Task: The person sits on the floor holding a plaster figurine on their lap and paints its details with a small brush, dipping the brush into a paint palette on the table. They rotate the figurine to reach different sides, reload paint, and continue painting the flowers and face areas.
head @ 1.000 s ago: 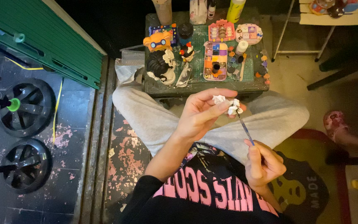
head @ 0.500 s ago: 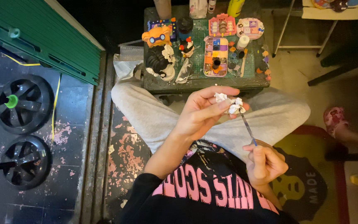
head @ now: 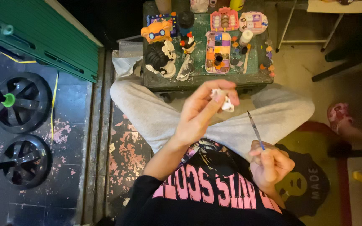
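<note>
Seen from above, a seated person's grey-trousered legs cross before a low green bench (head: 197,77) crowded with painted figurines and a paint palette (head: 217,51). The left hand (head: 200,115) pinches a small white figurine (head: 225,100) raised over the lap; the right hand (head: 270,164) grips a thin paintbrush (head: 254,129), its tip just short of the figurine.

Fingers of the left hand (head: 200,115) hide most of a small white figurine (head: 225,102). Far bottles (head: 200,5) are cut off by the top edge.
</note>
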